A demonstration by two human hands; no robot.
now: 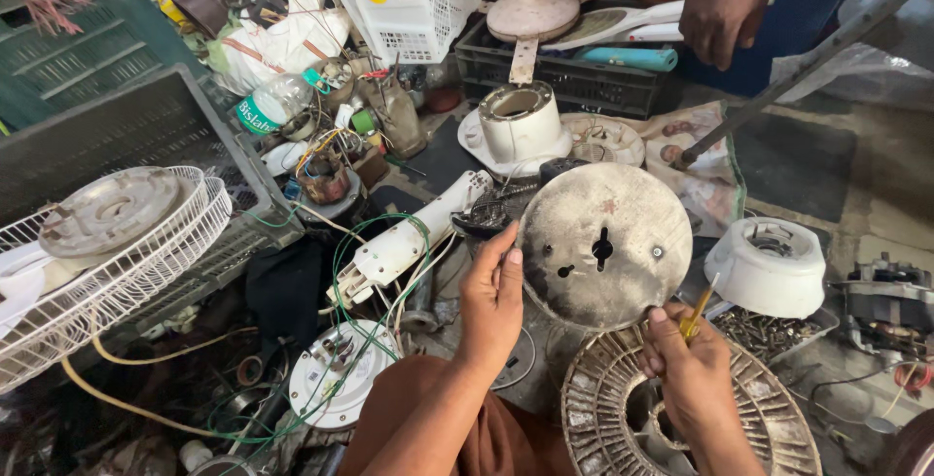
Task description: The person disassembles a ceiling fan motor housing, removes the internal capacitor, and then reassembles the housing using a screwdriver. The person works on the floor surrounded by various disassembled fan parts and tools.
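Two hands hold up one dirty round metal plate in the middle. The left hand grips the plate's left edge with its fingers closed on it. The right hand is near the plate's lower right edge, closed around a thin yellow screwdriver. A round ribbed fan part lies just under both hands. Far away, another person's hand hangs down.

Left hand raised, fingers curled (thumb forward), right hand fisted, gripping
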